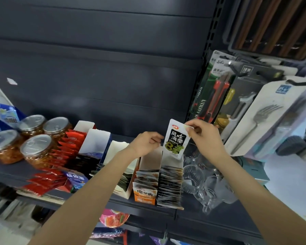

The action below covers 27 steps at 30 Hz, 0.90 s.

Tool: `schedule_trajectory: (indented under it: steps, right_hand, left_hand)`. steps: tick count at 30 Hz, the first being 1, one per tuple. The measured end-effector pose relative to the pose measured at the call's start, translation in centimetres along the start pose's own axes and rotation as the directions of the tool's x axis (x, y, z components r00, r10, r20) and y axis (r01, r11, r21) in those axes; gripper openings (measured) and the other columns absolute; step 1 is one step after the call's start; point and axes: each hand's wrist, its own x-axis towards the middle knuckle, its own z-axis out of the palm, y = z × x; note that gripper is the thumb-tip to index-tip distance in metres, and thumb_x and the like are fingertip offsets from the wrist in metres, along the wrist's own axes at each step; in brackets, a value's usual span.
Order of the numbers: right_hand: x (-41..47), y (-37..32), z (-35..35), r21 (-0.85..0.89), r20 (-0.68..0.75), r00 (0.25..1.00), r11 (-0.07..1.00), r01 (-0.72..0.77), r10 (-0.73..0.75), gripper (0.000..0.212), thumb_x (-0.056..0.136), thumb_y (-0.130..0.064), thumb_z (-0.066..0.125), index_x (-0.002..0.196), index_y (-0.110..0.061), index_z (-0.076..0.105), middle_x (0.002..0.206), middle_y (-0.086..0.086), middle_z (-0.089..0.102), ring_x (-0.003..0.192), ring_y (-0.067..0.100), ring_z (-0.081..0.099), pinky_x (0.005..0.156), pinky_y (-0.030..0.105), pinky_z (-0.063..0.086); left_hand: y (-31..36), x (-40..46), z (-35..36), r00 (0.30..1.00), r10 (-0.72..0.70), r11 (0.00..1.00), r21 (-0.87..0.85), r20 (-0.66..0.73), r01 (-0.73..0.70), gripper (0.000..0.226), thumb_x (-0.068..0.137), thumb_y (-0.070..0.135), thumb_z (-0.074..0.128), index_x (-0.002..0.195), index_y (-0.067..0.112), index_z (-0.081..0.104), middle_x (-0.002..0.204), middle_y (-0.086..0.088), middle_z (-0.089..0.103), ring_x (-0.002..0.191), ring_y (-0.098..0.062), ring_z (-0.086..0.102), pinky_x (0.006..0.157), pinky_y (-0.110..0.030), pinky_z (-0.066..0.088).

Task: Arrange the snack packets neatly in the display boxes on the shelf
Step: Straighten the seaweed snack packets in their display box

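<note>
My right hand [204,137] pinches the top corner of a white and black snack packet [176,139] and holds it upright over the rightmost display box [171,183], which is packed with several dark packets. My left hand [145,144] is just left of the packet with its fingers curled, at the back of the neighbouring box [146,181] of orange and grey packets; whether it holds anything I cannot tell. Further left stand a white box [123,167] and a blue and white box [95,145].
Red packets [67,145] and clear jars with foil lids [37,151] fill the shelf's left part. Clear plastic cups [205,183] lie right of the boxes. Carded knives and forks [251,110] hang at the right. The dark shelf edge [148,209] runs in front.
</note>
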Motion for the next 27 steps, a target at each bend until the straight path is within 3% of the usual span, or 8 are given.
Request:
schedule_trajectory:
  steps: [4, 7, 11, 14, 18, 21, 24, 27]
  right_hand:
    - [0.8, -0.9, -0.6, 0.180, -0.106, 0.992, 0.983, -0.042, 0.061, 0.017, 0.091, -0.011, 0.056, 0.085, -0.023, 0.065, 0.082, -0.011, 0.066, 0.075, 0.011, 0.062, 0.067, 0.029, 0.052]
    - [0.9, -1.2, -1.1, 0.244, -0.127, 0.988, 0.969, -0.050, 0.083, 0.028, 0.091, -0.010, 0.056, 0.076, -0.033, 0.060, 0.077, -0.012, 0.065, 0.071, 0.014, 0.061, 0.061, 0.027, 0.050]
    - [0.5, -0.6, -1.3, 0.075, -0.155, 0.987, 0.997, -0.017, 0.029, 0.012, 0.087, -0.014, 0.064, 0.080, -0.022, 0.068, 0.082, -0.003, 0.059, 0.069, 0.004, 0.054, 0.067, 0.010, 0.038]
    - [0.0, -0.3, -1.0, -0.087, -0.148, 0.989, 0.996, -0.026, 0.013, 0.009, 0.088, -0.020, 0.064, 0.090, -0.018, 0.073, 0.072, -0.002, 0.058, 0.061, 0.009, 0.055, 0.059, 0.017, 0.036]
    - [-0.2, -1.0, -0.3, 0.286, -0.036, 0.984, 0.945, -0.157, 0.174, 0.016, 0.093, -0.013, 0.054, 0.085, -0.016, 0.068, 0.073, 0.003, 0.070, 0.059, 0.006, 0.065, 0.056, 0.014, 0.049]
    - [-0.1, -1.6, 0.0, 0.601, 0.079, 0.940, 0.736, -0.310, 0.331, 0.025, 0.097, -0.016, 0.047, 0.090, -0.009, 0.070, 0.088, 0.009, 0.072, 0.079, 0.016, 0.070, 0.068, 0.022, 0.056]
    - [-0.4, -1.5, 0.0, 0.707, 0.140, 0.927, 0.621, -0.340, 0.348, 0.020, 0.095, -0.017, 0.053, 0.098, -0.003, 0.068, 0.094, 0.008, 0.072, 0.087, 0.017, 0.070, 0.072, 0.022, 0.057]
    - [-0.8, -1.0, 0.2, 0.736, 0.141, 0.940, 0.603, -0.309, 0.310, 0.021, 0.089, 0.005, 0.054, 0.102, -0.007, 0.066, 0.092, 0.005, 0.071, 0.089, 0.015, 0.068, 0.070, 0.021, 0.055]
  left_hand:
    - [0.3, -0.4, -1.0, 0.999, -0.027, 1.000, 0.007, -0.036, 0.027, 0.012, 0.086, 0.013, 0.066, 0.098, 0.014, 0.066, 0.093, 0.000, 0.066, 0.087, -0.012, 0.061, 0.075, -0.017, 0.045]
    - [0.1, -0.7, -1.9, 0.986, -0.042, 0.999, 0.008, -0.162, 0.044, 0.011, 0.086, 0.016, 0.067, 0.077, 0.016, 0.061, 0.078, 0.001, 0.064, 0.076, -0.014, 0.061, 0.075, -0.027, 0.048]
    - [0.2, -2.6, -3.6, 0.953, -0.122, 0.938, -0.347, -0.279, 0.019, 0.013, 0.088, 0.008, 0.064, 0.077, 0.014, 0.060, 0.077, -0.007, 0.066, 0.064, -0.010, 0.065, 0.060, -0.020, 0.053]
    - [0.7, -4.1, -4.5, 0.942, -0.147, 0.804, -0.591, -0.301, -0.063, 0.005, 0.086, 0.001, 0.063, 0.082, 0.004, 0.065, 0.083, -0.011, 0.071, 0.075, -0.014, 0.071, 0.069, -0.022, 0.057]
    - [1.7, -5.3, -5.0, 0.930, -0.191, 0.653, -0.748, -0.313, -0.117, 0.008, 0.090, 0.002, 0.058, 0.091, -0.003, 0.064, 0.091, -0.015, 0.072, 0.092, -0.022, 0.070, 0.084, -0.026, 0.056]
    - [2.1, -5.9, -5.1, 0.921, -0.249, 0.528, -0.839, -0.300, -0.131, 0.020, 0.095, 0.014, 0.052, 0.093, -0.004, 0.063, 0.089, -0.013, 0.073, 0.091, -0.023, 0.071, 0.083, -0.026, 0.056]
    - [2.0, -6.3, -4.6, 0.904, -0.213, 0.665, -0.733, -0.371, -0.144, 0.015, 0.091, 0.011, 0.059, 0.095, -0.001, 0.066, 0.092, -0.015, 0.072, 0.090, -0.019, 0.070, 0.085, -0.025, 0.056]
    - [2.0, -6.7, -4.5, 0.879, -0.168, 0.820, -0.558, -0.445, -0.126, 0.022, 0.083, -0.001, 0.067, 0.097, 0.015, 0.068, 0.092, 0.002, 0.071, 0.082, -0.006, 0.069, 0.076, -0.017, 0.055]
